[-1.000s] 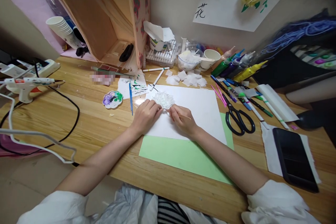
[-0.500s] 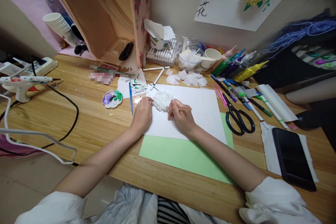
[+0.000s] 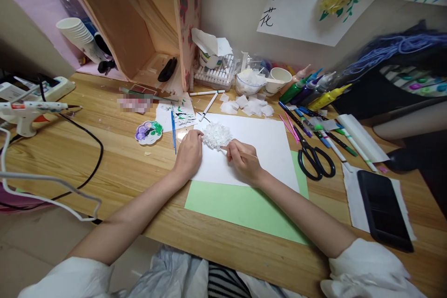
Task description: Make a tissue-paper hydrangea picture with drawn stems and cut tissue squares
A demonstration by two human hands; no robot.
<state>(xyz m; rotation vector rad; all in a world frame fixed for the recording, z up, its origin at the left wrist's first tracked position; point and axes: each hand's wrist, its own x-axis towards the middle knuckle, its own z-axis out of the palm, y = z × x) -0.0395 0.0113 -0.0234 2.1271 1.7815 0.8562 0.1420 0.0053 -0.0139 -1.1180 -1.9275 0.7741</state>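
Note:
A fluffy white paper flower [image 3: 217, 136] lies on a white paper sheet [image 3: 268, 135], which overlaps a light green sheet [image 3: 237, 209]. My right hand [image 3: 243, 160] is closed around a slim light-brown stick [image 3: 248, 155], its near tip at the flower's lower right edge. At the flower's left side rests my left hand [image 3: 189, 151], fingers curled in and fingertips close to the petals. Whatever those fingers may pinch is hidden.
Loose white paper squares [image 3: 256, 106] lie behind the sheet. To the right are black scissors [image 3: 316, 160], markers and a phone [image 3: 384, 209]. Leftward sit a paint palette [image 3: 149, 132], brushes [image 3: 173, 130] and a glue gun [image 3: 31, 111] with cables. A box [image 3: 139, 32] stands behind.
My right hand has shifted slightly down, and the stick now slants with its tip lower at the flower's edge. My left hand stays in place. The camera view has turned slightly.

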